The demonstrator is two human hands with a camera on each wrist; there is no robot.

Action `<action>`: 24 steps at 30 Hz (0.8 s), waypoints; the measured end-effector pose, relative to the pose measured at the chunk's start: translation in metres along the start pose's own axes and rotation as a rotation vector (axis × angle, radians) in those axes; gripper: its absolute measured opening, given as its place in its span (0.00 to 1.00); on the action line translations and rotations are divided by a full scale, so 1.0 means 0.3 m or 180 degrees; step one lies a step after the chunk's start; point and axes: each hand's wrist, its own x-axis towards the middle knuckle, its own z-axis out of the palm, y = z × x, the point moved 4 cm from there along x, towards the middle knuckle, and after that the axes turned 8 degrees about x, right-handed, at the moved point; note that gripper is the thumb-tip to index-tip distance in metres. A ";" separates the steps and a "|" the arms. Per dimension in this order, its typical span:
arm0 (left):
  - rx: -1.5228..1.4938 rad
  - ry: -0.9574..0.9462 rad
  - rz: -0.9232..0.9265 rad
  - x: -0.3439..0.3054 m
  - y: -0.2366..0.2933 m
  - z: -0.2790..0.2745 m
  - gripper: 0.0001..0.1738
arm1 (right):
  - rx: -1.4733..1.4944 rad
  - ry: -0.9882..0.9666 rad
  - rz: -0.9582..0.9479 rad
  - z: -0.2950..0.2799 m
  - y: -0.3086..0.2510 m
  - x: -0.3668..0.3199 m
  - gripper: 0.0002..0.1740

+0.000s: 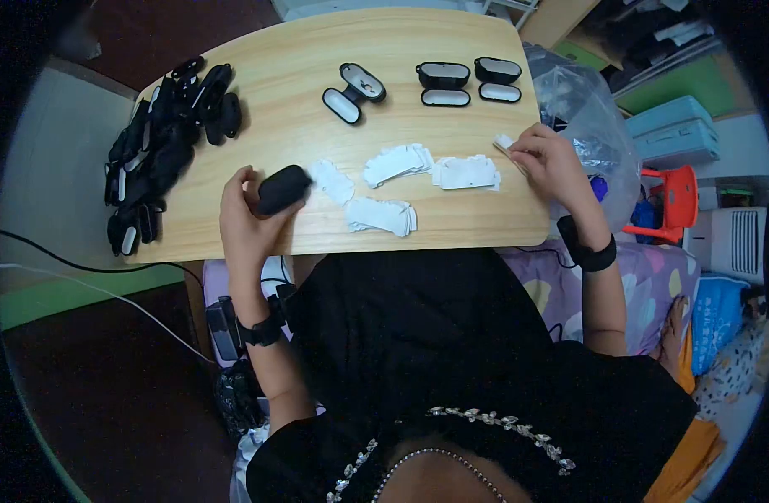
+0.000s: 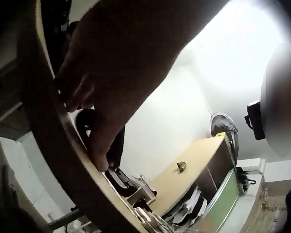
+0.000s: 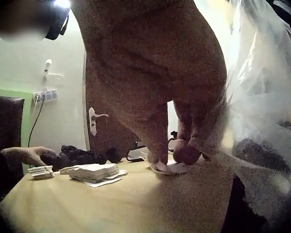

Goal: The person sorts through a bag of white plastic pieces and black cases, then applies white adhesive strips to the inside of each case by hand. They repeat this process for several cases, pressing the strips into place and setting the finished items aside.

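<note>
- As the left hand (image 1: 249, 220) grips a black hinged case (image 1: 284, 189) near the front of the desk (image 1: 292, 50), the right hand (image 1: 554, 166) pinches a white paper piece (image 1: 504, 142) near the right edge.
- Left fingers and thumb are clamped around the case, which looks closed; its contents, if any, cannot be seen. Right thumb and fingertips are clamped on the paper, low at the desk surface.
- The step in hand appears to be handling a single piece of paper, with a case held ready on the other side.
- From here, the next move calls for a light, secure pinch that lifts the paper without creasing it, and a steady left grip.
- Across the far side, three open black cases (image 1: 353, 95) (image 1: 443, 81) (image 1: 497, 75) show white panels in both halves; whether these are linings or inserts is unclear.
- At left, a heap of black cases (image 1: 175, 138) lies jumbled, a few showing white.
- Between the hands sit groups of white cutouts (image 1: 467, 173), loosely stacked.
- Beyond the right edge bulges a clear plastic bag (image 1: 581, 105), contents indistinct.
</note>
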 end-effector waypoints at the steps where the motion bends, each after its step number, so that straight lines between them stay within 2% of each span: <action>1: -0.0137 -0.0407 -0.0436 0.001 -0.007 0.005 0.34 | 0.0023 0.0002 -0.0018 -0.001 0.007 0.002 0.06; 3: -0.0410 -0.1231 -0.1304 -0.012 -0.005 0.007 0.34 | 0.0071 0.0005 -0.0049 0.002 0.018 0.002 0.06; 6: -0.0782 -0.0377 -0.0799 -0.014 0.033 0.002 0.31 | 0.0076 -0.0015 0.0141 0.001 0.003 0.000 0.06; 7: -0.0735 -0.0292 -0.0433 -0.002 0.039 0.000 0.30 | -0.0039 0.0016 0.0132 0.001 -0.010 0.000 0.06; 9: -0.0620 -0.0129 0.0260 0.026 0.040 -0.004 0.29 | -0.0255 0.0038 0.0102 0.010 -0.040 -0.008 0.06; 12: -0.0460 -0.0659 0.0192 0.058 0.031 -0.008 0.27 | -0.1034 0.0335 -0.0457 0.035 -0.079 -0.021 0.05; 15: -0.0510 -0.0222 0.0710 0.074 0.032 -0.009 0.22 | -0.1303 0.0335 -0.0731 0.063 -0.091 -0.035 0.06; 19: -0.1918 -0.0229 -0.0399 0.050 0.040 -0.001 0.11 | -0.0718 0.0244 -0.0331 0.050 -0.055 -0.035 0.06; 20: -0.2422 -0.0198 -0.0331 0.039 0.015 0.027 0.09 | -0.0636 0.0177 -0.0230 0.033 -0.054 -0.026 0.06; 21: -0.2841 -0.0332 -0.0510 0.036 0.033 0.038 0.10 | -0.0558 0.0113 -0.0129 0.018 -0.046 -0.016 0.07; 23: -0.3658 -0.0591 -0.0888 0.019 0.108 0.020 0.10 | -0.0492 -0.0091 -0.0009 0.009 -0.022 0.009 0.08; 24: -0.3932 -0.0806 -0.0770 0.016 0.191 0.011 0.10 | -0.0438 -0.0209 0.0071 0.003 -0.022 0.022 0.08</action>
